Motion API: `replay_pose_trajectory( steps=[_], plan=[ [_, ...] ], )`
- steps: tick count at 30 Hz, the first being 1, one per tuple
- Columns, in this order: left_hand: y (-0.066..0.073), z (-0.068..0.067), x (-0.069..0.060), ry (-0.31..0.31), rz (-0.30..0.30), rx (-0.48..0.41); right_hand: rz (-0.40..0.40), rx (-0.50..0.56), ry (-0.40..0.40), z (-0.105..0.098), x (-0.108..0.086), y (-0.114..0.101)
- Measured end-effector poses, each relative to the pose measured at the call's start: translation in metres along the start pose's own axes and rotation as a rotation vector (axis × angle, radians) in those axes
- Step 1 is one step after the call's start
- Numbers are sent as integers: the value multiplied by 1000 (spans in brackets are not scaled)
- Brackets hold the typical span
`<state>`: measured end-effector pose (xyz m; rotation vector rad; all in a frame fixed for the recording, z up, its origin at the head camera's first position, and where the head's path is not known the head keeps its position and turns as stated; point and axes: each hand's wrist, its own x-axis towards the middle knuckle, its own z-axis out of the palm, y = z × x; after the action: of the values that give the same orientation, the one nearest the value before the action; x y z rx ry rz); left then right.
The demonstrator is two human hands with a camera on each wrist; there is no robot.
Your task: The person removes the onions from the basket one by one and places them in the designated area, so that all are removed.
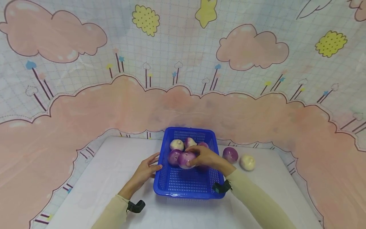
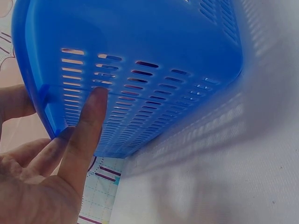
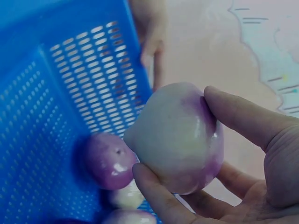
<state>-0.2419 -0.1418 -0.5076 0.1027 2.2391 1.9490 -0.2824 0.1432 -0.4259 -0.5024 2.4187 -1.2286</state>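
Observation:
A blue plastic basket [image 1: 188, 194] with slotted walls stands on the white table. In it, towards the far end, lie several purple-and-white turnips, among them a whitish one [image 1: 176, 145] and a purple one [image 1: 173, 157]. My right hand [image 1: 206, 156] holds a turnip [image 1: 186, 160] above these, between thumb and fingers; the right wrist view shows the held turnip [image 3: 177, 140] with its white pointed end towards the basket. At the basket's left side, my left hand [image 1: 145, 170] grips the rim, thumb over it and fingers [image 2: 86, 130] against the outer wall.
On the table right of the basket lie a purple turnip [image 1: 230, 155] and a whitish one [image 1: 247, 162]. A cloth backdrop [image 1: 183, 105] printed with clouds rises behind the table [image 1: 114, 165]. Each wrist wears a dark strap.

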Motion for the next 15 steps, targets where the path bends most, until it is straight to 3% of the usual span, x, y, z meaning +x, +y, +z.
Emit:
replay_pose_trajectory(
  steps=[4,15],
  plan=[
    [-1,-1,0,1,3,-1,6,-20,41,-2,-8,-3],
    [-4,-2,0,-12,15,0,-65,131,17,-10,-32,-1]
  ],
)
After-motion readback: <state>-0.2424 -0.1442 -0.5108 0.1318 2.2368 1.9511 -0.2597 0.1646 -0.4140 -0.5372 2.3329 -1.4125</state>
